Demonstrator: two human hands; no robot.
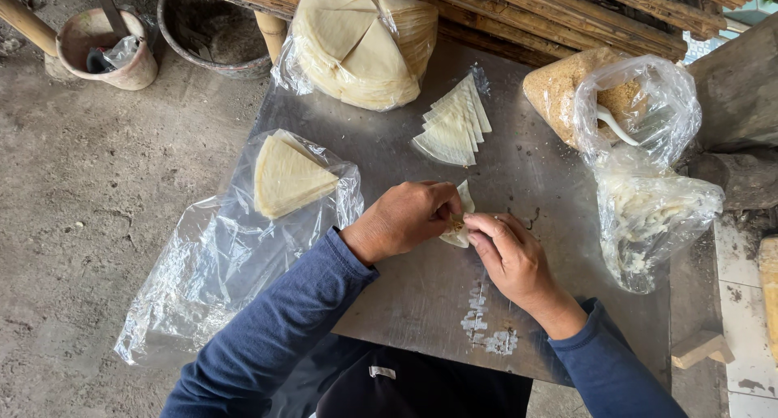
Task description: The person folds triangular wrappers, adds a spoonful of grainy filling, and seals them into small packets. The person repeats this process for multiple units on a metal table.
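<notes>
Pinching one folded wrapper (pixel 462 217) at centre, left hand (pixel 403 218) and right hand (pixel 510 254) grip it; two filling bags (pixel 640 118) upper right, fanned wrappers (pixel 454 125) above.

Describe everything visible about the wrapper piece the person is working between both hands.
The wrapper piece is a thin, pale cream sheet, dough-like in look, partly folded, with a pointed corner sticking up above the fingers. The left hand and right hand pinch it together, hiding most of it. A bit of brownish filling shows at the fold. It sits just over the grey metal table, near its middle.
</notes>
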